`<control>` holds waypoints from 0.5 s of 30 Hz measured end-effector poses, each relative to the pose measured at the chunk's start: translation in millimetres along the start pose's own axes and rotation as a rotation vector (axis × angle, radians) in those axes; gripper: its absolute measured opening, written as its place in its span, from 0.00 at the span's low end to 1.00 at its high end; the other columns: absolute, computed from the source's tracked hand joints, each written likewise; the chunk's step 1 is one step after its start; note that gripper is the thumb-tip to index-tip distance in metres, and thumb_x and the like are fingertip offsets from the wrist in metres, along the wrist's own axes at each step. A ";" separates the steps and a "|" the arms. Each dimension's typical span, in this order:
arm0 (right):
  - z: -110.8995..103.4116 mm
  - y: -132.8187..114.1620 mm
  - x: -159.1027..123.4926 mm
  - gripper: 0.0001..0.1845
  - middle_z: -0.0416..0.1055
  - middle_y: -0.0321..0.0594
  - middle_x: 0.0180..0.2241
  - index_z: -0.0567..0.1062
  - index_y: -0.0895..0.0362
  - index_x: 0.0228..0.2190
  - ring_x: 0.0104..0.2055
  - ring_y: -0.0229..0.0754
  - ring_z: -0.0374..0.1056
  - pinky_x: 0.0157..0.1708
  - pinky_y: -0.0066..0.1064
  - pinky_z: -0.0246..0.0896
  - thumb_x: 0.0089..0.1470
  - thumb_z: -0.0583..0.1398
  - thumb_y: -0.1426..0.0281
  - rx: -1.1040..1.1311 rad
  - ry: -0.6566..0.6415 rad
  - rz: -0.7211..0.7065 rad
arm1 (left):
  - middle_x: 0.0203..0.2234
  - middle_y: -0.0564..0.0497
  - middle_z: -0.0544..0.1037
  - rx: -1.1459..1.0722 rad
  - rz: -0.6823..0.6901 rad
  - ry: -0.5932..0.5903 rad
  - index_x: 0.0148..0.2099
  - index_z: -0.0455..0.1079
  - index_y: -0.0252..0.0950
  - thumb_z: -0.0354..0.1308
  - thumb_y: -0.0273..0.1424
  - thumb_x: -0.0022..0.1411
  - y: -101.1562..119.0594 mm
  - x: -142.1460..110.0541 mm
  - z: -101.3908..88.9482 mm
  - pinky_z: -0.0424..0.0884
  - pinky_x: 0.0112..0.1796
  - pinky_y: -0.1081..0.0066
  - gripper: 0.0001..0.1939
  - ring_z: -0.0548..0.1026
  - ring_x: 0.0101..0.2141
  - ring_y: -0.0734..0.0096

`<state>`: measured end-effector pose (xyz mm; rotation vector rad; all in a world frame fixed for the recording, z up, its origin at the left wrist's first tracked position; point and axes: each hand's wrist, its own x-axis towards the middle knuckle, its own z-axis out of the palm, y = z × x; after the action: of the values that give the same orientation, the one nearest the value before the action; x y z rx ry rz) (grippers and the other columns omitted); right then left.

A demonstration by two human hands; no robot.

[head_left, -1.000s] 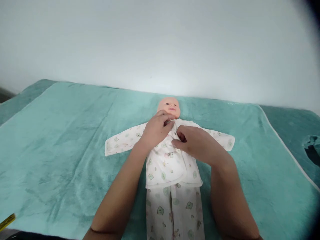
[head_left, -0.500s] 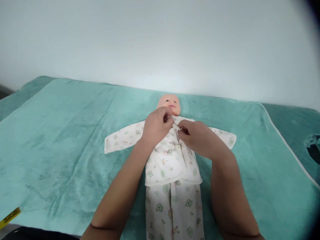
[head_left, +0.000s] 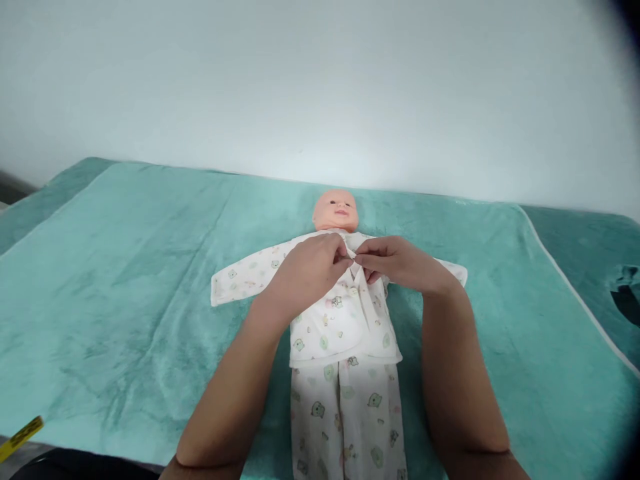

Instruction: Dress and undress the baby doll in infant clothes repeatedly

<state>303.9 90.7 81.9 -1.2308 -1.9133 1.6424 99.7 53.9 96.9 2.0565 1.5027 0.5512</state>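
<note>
A baby doll (head_left: 336, 208) lies face up, dressed in a white printed baby jacket (head_left: 325, 337) and matching trousers (head_left: 320, 413). Both sleeves stretch out to the sides. My left hand (head_left: 315, 267) pinches the jacket's front edge at the upper chest. Close beside it, my right hand (head_left: 393, 263) pinches the other front edge, the fingertips of both hands almost touching. A pale button (head_left: 354, 291) shows on the front just below my fingers. Whatever lies right between the fingertips is hidden.
A green plush blanket (head_left: 150, 267) with a pale edge covers the surface under the doll. Behind it rises a plain white wall (head_left: 300, 87). A yellow strip with dark markings (head_left: 21, 437) is at the lower left corner.
My left hand has come down from the doll's chin to the upper chest, so the neckline now shows. My right hand has shifted slightly, still at the jacket front.
</note>
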 end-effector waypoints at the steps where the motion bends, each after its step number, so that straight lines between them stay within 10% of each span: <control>1: -1.2 2.6 1.6 0.14 0.72 0.36 0.28 0.74 0.55 0.28 0.32 0.39 0.71 0.34 0.31 0.68 0.57 0.60 0.57 0.035 -0.009 -0.001 | 0.27 0.54 0.74 0.002 0.002 0.000 0.33 0.67 0.39 0.52 0.31 0.65 -0.1 0.7 0.5 0.58 0.27 0.67 0.07 0.69 0.28 0.69; 15: 4.4 23.9 22.5 0.13 0.72 0.33 0.21 0.76 0.57 0.28 0.21 0.34 0.67 0.22 0.25 0.64 0.51 0.68 0.60 0.365 0.002 -0.161 | 0.30 0.51 0.77 -0.502 -0.076 -0.165 0.35 0.70 0.37 0.57 0.40 0.64 -6.6 1.7 -8.0 0.72 0.29 0.70 0.11 0.76 0.29 0.72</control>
<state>297.2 104.4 52.5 -0.9092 -1.5717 1.7980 90.5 58.5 99.0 1.6090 1.1931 0.6358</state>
